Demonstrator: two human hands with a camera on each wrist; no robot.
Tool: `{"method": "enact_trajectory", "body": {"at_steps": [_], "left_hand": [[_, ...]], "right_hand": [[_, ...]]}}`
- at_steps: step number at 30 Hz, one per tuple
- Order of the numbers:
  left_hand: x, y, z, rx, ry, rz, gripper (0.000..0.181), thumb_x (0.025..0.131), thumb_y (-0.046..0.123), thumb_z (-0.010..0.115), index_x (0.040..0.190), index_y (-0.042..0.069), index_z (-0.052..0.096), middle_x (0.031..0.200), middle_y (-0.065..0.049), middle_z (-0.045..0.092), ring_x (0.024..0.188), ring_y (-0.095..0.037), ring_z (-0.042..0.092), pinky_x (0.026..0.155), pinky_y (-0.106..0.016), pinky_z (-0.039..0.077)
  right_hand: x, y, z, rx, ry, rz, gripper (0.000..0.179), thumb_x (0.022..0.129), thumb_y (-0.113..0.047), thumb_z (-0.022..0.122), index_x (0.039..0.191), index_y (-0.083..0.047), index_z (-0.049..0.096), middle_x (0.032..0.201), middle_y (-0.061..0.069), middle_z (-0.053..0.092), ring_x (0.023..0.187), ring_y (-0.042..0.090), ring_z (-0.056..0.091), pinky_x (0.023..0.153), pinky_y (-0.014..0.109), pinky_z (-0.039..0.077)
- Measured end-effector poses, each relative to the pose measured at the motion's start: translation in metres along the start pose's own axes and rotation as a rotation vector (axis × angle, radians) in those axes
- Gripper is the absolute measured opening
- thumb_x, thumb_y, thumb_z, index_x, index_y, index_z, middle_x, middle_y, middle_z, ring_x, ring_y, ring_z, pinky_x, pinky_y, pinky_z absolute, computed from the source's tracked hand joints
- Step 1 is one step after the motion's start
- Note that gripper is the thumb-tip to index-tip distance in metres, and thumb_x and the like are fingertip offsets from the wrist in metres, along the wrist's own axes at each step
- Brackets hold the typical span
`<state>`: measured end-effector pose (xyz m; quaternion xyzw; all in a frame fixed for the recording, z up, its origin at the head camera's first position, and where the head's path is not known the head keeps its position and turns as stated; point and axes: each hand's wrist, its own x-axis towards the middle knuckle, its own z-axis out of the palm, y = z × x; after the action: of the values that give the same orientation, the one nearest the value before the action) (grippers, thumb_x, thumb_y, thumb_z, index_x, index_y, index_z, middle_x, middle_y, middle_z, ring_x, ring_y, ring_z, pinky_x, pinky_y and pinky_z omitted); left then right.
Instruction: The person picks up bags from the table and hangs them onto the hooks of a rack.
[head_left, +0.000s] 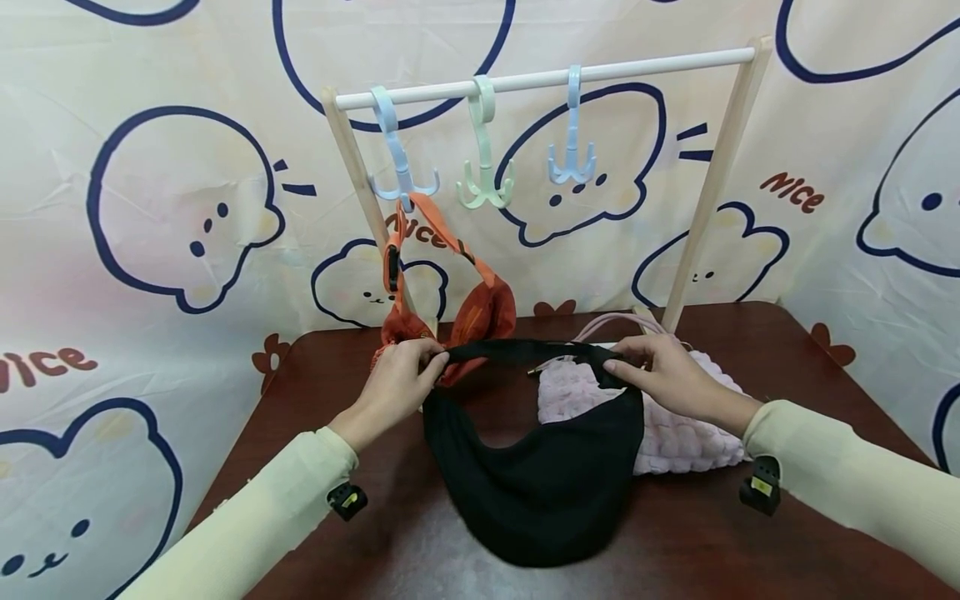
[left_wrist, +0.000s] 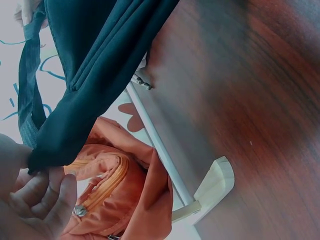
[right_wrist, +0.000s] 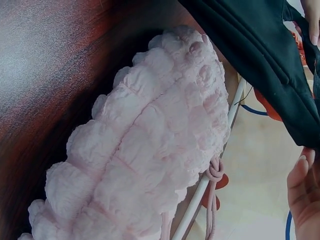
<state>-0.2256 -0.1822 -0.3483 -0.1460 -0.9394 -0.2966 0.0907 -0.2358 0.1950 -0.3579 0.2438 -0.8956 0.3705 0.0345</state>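
Note:
A black cloth shoulder bag (head_left: 540,492) hangs over the table, held up by both hands. My left hand (head_left: 405,375) pinches the left end of its strap, thumb on top. At the right end of the strap, my right hand (head_left: 671,379) grips it between thumb and fingers. The strap stretches level between them and the bag's body sags below in a curve. Behind the left hand is an orange bag (head_left: 483,312), hanging by its strap from a blue hook (head_left: 401,167). A puffy pale pink bag (right_wrist: 135,150) lies beneath the right hand.
A rack with a white rail (head_left: 645,65) and wooden legs (head_left: 712,183) stands at the back of the brown table (head_left: 360,517). A green hook (head_left: 483,150) and another blue hook (head_left: 572,133) hang from the rail. A patterned cloth backdrop (head_left: 187,208) surrounds the table.

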Motion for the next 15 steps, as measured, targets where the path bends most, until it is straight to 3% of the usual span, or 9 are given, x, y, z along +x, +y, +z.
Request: {"method": "enact_trajectory", "body": {"at_steps": [15], "left_hand": [[0.0020,0.0002,-0.0052,-0.033,0.047,0.017,0.019,0.103,0.024,0.059,0.098,0.012,0.072,0.065,0.000,0.057,0.050,-0.013,0.049,0.049,-0.028,0.040]], "right_hand": [[0.0013,-0.0032,0.0015,0.031,0.034,-0.005,0.015,0.098,-0.021,0.068,0.107,-0.011,0.075,0.092,0.003,0.068,0.069,0.012,0.057,0.061,0.027,0.049]]}}
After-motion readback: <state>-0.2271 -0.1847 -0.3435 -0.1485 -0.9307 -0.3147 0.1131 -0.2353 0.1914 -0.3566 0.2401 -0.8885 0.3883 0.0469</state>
